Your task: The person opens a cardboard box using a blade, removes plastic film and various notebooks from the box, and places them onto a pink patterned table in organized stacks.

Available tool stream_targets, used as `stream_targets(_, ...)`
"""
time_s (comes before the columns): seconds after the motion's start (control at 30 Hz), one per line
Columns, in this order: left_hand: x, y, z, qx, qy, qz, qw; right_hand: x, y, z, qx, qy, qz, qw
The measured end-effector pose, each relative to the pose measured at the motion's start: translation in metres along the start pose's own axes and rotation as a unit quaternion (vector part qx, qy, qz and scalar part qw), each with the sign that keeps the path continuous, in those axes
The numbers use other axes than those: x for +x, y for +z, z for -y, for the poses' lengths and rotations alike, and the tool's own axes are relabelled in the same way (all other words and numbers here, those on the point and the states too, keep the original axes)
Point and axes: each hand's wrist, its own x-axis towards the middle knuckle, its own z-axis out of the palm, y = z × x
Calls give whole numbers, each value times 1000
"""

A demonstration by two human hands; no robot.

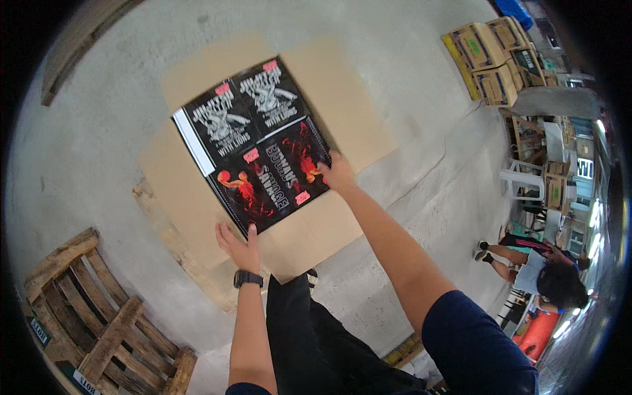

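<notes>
An opened cardboard box lies on the floor before me, its flaps folded outward. Packed inside are black-covered notebooks: two with a white figure print on the far side, two with red-orange figures on the near side. Spiral binding shows along some edges. My right hand grips the right edge of the near notebooks, thumb on the cover, other fingertips partly hidden. At the near left corner is my left hand, fingers apart, thumb tip at the notebook's corner and the other fingers over the flap.
Wooden pallets lie at lower left, and a wooden plank is at upper left. Stacked cartons stand at upper right. A white plastic stool and another person are at far right.
</notes>
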Motion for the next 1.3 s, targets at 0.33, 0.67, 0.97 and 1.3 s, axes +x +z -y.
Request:
stream_targets(0.33,20,44,14,30,67,-59,996,69,23,-20,401,173,282,854)
stream_targets(0.67,18,40,13,93,72,-71,991,34,-16,16,310,43,239,919)
stream_targets(0.97,-41,39,-19,253,158,198,934,-12,-30,44,73,-124,80,986)
stream_targets(1.3,-42,45,-35,272,108,230,928,24,-47,18,156,75,167,971)
